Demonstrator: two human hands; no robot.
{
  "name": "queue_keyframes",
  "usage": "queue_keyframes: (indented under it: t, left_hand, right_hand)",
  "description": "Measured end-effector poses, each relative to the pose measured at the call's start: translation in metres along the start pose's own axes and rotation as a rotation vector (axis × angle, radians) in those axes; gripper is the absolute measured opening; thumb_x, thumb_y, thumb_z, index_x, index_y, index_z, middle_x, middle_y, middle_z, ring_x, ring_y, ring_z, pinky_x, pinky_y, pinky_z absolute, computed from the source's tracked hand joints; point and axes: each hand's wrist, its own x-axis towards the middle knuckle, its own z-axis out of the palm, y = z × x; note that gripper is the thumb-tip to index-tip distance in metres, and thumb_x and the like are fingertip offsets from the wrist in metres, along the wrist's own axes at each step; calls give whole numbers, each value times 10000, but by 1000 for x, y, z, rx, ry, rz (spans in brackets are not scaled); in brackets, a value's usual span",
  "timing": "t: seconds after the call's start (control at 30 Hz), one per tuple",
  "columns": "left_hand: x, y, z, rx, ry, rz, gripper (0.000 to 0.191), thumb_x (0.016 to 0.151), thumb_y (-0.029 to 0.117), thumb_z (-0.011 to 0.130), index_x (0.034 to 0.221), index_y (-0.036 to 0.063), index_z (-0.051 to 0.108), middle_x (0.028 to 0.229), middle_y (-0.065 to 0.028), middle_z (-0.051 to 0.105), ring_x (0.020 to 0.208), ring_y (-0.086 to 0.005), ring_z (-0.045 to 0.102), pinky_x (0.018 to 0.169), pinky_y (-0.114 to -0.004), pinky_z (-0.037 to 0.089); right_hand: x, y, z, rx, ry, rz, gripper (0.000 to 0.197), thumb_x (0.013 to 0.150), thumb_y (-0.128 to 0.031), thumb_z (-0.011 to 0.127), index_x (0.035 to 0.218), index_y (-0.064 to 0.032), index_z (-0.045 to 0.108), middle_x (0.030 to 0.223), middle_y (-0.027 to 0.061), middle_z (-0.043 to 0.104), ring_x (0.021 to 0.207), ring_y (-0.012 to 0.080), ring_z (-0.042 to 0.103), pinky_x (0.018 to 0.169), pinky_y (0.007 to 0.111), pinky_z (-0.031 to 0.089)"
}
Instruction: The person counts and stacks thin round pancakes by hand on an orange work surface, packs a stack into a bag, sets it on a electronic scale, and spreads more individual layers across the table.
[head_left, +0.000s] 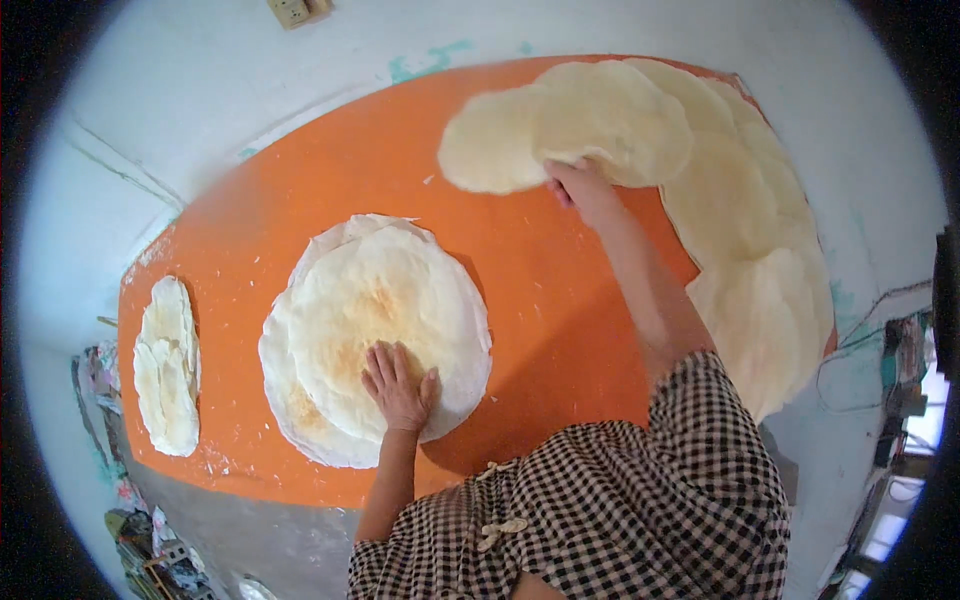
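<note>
My left hand (397, 386) lies flat with its fingers spread on a stack of thin round flatbreads (420, 262). The top sheet is pale with browned patches near its middle, and other sheets stick out around its edge. Farther off to the right, my right hand (580, 187) pinches the near edge of a pale flatbread sheet (615, 112). That sheet overlaps another flatbread (487, 142) on its left. More overlapping sheets (750, 225) run along the right side of the orange table surface (525, 300).
Folded flatbread pieces (166, 367) lie at the table's left end. White walls (262, 75) border the far side, with an electrical socket (291, 11) above. Clutter (165, 555) stands on the floor at lower left. Crumbs dot the tabletop. A cable (862, 330) hangs at right.
</note>
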Motion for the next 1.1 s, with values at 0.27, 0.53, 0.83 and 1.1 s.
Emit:
queue_keyframes:
  t: [0.27, 0.53, 0.83, 1.1]
  left_hand:
    - [25, 71, -33, -1473, -334, -335, 334, 870, 186, 544, 1139, 9, 458, 1030, -84, 528, 930, -128, 490, 801, -296, 412]
    - [77, 132, 4, -1322, -614, -446, 185, 814, 164, 591, 912, 30, 508, 809, -43, 543, 739, -124, 516, 632, -270, 440]
    - [92, 120, 33, -1062, -391, -37, 106, 726, 98, 574, 755, 5, 532, 675, -82, 539, 613, -172, 493, 585, -316, 426]
    - [23, 158, -33, -1171, -337, 184, 223, 775, 143, 631, 922, 11, 528, 803, -84, 554, 731, -177, 552, 648, -298, 448]
  right_hand:
    - [-196, 132, -248, -938, 412, 220, 204, 779, -225, 551, 774, -24, 587, 702, 111, 582, 582, 163, 567, 521, 314, 444]
    - [-245, 133, -137, -605, 403, 143, 169, 822, -188, 523, 830, -28, 576, 698, 107, 591, 646, 206, 594, 592, 331, 471]
    - [-209, 96, 0, -233, 199, -184, 283, 785, -243, 614, 935, -13, 545, 799, 103, 603, 732, 206, 590, 662, 333, 475]
    - [-194, 93, 44, 242, -77, 235, 367, 831, -346, 591, 1038, -46, 545, 890, 58, 586, 844, 175, 557, 702, 348, 469]
